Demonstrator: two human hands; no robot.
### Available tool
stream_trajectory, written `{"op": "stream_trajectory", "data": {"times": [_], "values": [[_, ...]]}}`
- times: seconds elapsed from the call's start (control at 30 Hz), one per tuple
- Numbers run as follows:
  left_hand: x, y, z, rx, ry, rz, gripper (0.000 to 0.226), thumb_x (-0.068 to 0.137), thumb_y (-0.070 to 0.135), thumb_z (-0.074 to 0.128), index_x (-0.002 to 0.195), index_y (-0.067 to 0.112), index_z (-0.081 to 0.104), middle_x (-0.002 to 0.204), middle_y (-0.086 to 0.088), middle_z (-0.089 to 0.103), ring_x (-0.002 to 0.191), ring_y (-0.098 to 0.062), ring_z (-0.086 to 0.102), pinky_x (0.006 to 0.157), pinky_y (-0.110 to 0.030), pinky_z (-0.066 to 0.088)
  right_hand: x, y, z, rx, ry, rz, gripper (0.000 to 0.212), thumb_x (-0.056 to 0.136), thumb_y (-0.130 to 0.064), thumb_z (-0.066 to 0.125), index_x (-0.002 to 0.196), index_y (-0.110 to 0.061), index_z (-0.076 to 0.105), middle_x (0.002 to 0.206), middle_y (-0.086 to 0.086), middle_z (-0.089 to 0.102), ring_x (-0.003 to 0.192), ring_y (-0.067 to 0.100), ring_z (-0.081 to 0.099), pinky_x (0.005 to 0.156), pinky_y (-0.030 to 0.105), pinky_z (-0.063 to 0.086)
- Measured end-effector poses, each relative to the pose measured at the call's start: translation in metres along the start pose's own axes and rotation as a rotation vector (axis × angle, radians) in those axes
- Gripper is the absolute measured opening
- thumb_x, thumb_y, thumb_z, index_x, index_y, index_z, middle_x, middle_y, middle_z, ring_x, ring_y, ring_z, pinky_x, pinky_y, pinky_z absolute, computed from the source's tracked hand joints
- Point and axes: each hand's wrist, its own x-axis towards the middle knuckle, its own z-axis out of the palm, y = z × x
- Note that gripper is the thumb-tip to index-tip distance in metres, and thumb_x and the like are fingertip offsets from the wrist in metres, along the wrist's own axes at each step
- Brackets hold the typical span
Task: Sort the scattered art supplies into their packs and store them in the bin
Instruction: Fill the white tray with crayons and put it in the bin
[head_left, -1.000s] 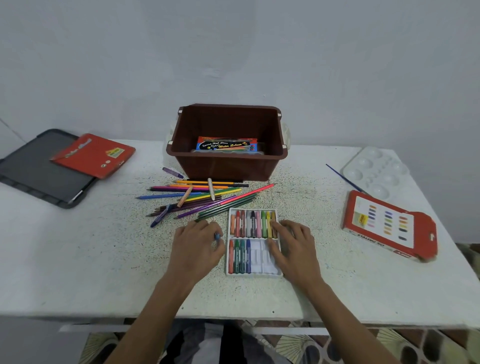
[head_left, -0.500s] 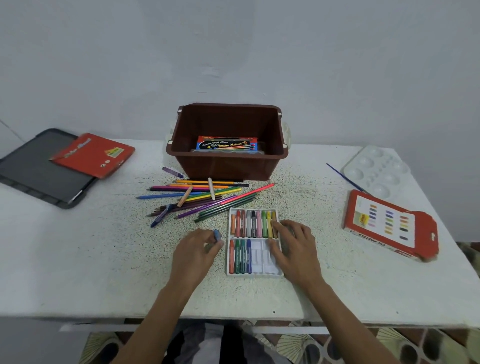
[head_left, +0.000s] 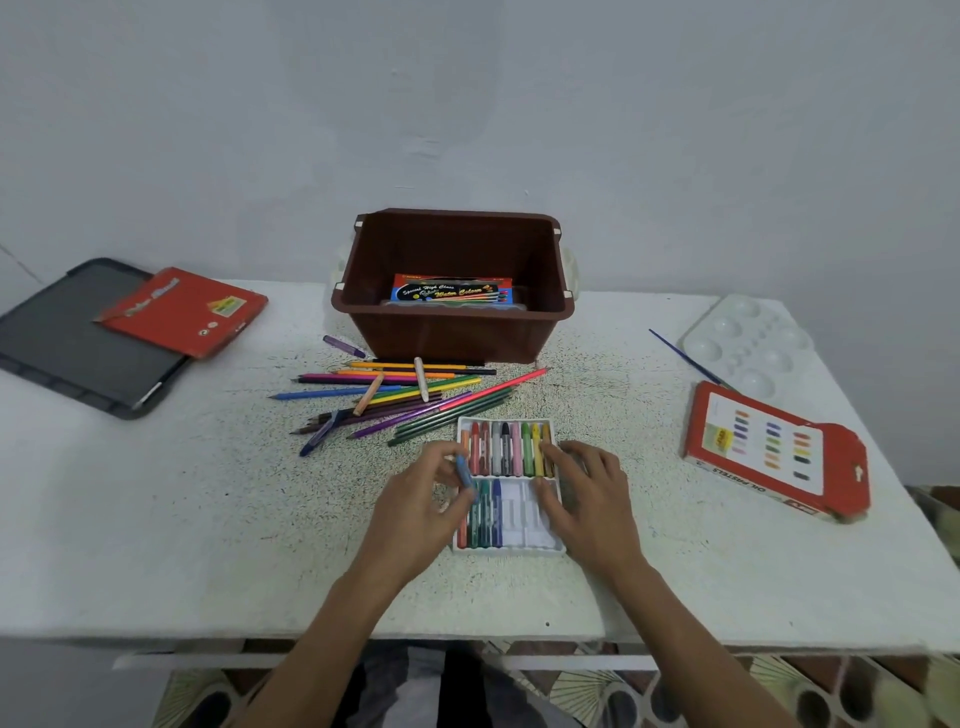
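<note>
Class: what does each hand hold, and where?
Left hand pinches a blue crayon by its lower half. Right hand holds nothing; it rests on the tray's right edge.

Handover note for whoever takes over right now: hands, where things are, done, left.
Hands: left hand pinches a blue oil pastel at the left edge of the pastel tray. The right hand rests flat on the tray's right side.
Done: watercolour box is in the brown bin. The tray's top row looks full and its lower row is partly filled.
Left: slot the blue pastel and the loose pastels lying among the coloured pencils. The tray likely goes into the red oil pastels box. Pack the pencils, then bin everything, including the palette and paintbrush.
</note>
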Motion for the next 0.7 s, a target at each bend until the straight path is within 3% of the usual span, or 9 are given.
{"op": "stream_trajectory", "data": {"times": [0.23, 0.3, 0.4, 0.57, 0.7], "values": [[0.007, 0.009, 0.013, 0.072, -0.271, 0.079, 0.047, 0.092, 0.024, 0.066, 0.119, 0.041, 0.031, 0.097, 0.013, 0.062, 0.084, 0.002, 0.06, 0.069, -0.01, 0.04, 0.0, -0.001, 0.0, 0.0, -0.004, 0.006, 0.047, 0.095, -0.051, 0.044, 0.132, -0.025, 0.058, 0.128, -0.004, 0.056, 0.118, 0.019, 0.044, 0.094, 0.039, 0.042], [0.008, 0.009, 0.018, 0.106, -0.278, 0.113, 0.043, 0.092, 0.026, 0.066, 0.119, 0.039, 0.035, 0.098, 0.015, 0.06, 0.089, -0.001, 0.058, 0.079, -0.018, 0.042, 0.0, -0.001, 0.001, -0.003, -0.001, 0.003, 0.048, 0.095, -0.052, 0.043, 0.132, -0.025, 0.058, 0.128, -0.003, 0.056, 0.118, 0.018, 0.044, 0.095, 0.039, 0.042], [0.009, 0.005, 0.027, 0.22, -0.23, 0.175, 0.035, 0.092, 0.033, 0.062, 0.122, 0.034, 0.044, 0.108, 0.016, 0.055, 0.105, -0.006, 0.047, 0.096, -0.034, 0.036, 0.0, -0.001, 0.001, 0.004, 0.003, 0.006, 0.048, 0.095, -0.052, 0.043, 0.132, -0.025, 0.058, 0.128, -0.004, 0.056, 0.118, 0.018, 0.044, 0.095, 0.038, 0.041], [0.01, -0.004, 0.041, 0.336, -0.063, 0.225, 0.036, 0.095, 0.047, 0.054, 0.128, 0.033, 0.05, 0.123, 0.013, 0.041, 0.12, -0.007, 0.032, 0.094, -0.023, 0.021, 0.0, -0.001, 0.001, 0.012, 0.014, -0.007, 0.048, 0.095, -0.052, 0.044, 0.132, -0.024, 0.059, 0.126, -0.003, 0.056, 0.117, 0.019, 0.045, 0.093, 0.039, 0.043], [0.012, -0.011, 0.048, 0.376, 0.023, 0.19, 0.045, 0.09, 0.052, 0.059, 0.13, 0.033, 0.051, 0.124, 0.008, 0.041, 0.119, -0.013, 0.035, 0.092, -0.026, 0.023, 0.0, 0.0, 0.001, 0.013, 0.018, -0.011, 0.048, 0.095, -0.052, 0.045, 0.132, -0.024, 0.059, 0.126, -0.003, 0.057, 0.116, 0.019, 0.046, 0.093, 0.039, 0.043]]}}
